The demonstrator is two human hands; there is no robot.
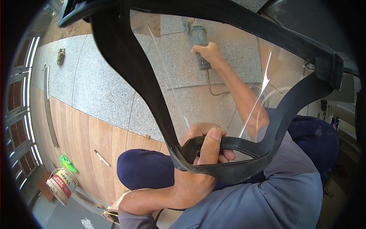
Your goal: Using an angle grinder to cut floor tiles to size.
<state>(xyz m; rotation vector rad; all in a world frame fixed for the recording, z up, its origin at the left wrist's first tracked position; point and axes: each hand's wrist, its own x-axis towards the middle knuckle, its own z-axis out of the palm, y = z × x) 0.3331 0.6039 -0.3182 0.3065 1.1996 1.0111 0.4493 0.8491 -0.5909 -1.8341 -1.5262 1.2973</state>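
Close in front of me, a pair of safety goggles (129,61) with a black frame and a clear, scratched lens covers much of the head view. My left hand (200,164) grips the lower rim; its thumb lies over the front of the frame and some fingers show behind. Through the lens, my right hand (209,53) reaches forward, fingers wrapped around the body of a grey-green angle grinder (199,36). A disc shows at the tool's far end. Beneath the grinder lies a speckled grey tile (232,65), dusted with brown.
A power cord (210,89) runs from the grinder to a coil at the right. Speckled slabs and wood-look tiles (87,129) pave the floor. To the left are a marker-like stick (102,157), a long metal strip (49,110), a paint bucket (60,187) and a green cloth-like item (68,163).
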